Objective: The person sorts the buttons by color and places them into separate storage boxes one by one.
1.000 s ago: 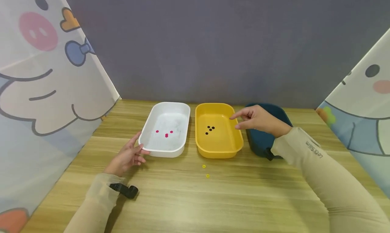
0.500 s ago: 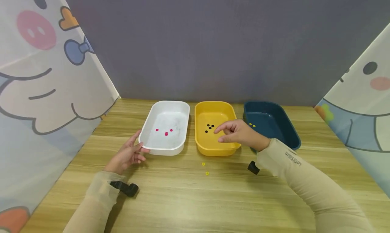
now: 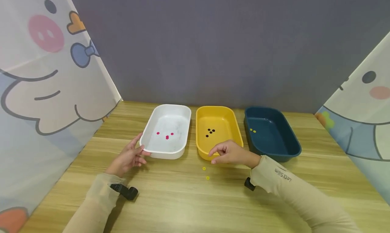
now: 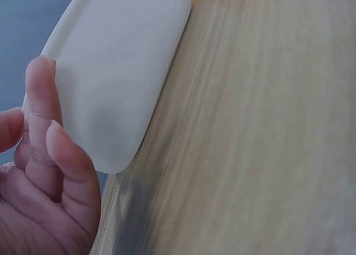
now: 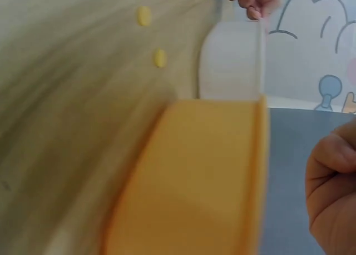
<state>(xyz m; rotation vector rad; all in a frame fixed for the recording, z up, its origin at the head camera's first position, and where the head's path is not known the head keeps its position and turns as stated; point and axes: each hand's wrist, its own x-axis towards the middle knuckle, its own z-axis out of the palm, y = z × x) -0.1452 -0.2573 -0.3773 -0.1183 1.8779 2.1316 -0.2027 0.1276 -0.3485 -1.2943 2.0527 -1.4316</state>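
Observation:
My left hand (image 3: 129, 158) grips the near left corner of the white tray (image 3: 179, 155), thumb at the rim and other fingers along the outer wall. Several small red button-like discs (image 3: 158, 133) lie in that tray. My right hand (image 3: 230, 153) hovers over the near edge of the yellow tray (image 3: 234, 121), its fingers loosely bent with nothing visible between them. Several black button-like discs (image 3: 213, 130) lie inside the yellow tray. On the wood in front, two yellow button-like discs (image 3: 204, 168) sit close to the right fingertips; the right wrist view shows these yellow discs (image 5: 144, 16) too.
A dark blue tray (image 3: 274, 155) stands at the right with two yellow discs (image 3: 254, 131) near its left wall. The three trays line up side by side on the wooden table (image 3: 182, 199). A grey panel (image 3: 195, 50) rises behind, with cartoon-printed cloths at both sides.
My right hand has moved from beside the blue tray leftward and nearer, over the yellow tray's front edge, uncovering the blue tray's two yellow discs. My left hand stays on the white tray.

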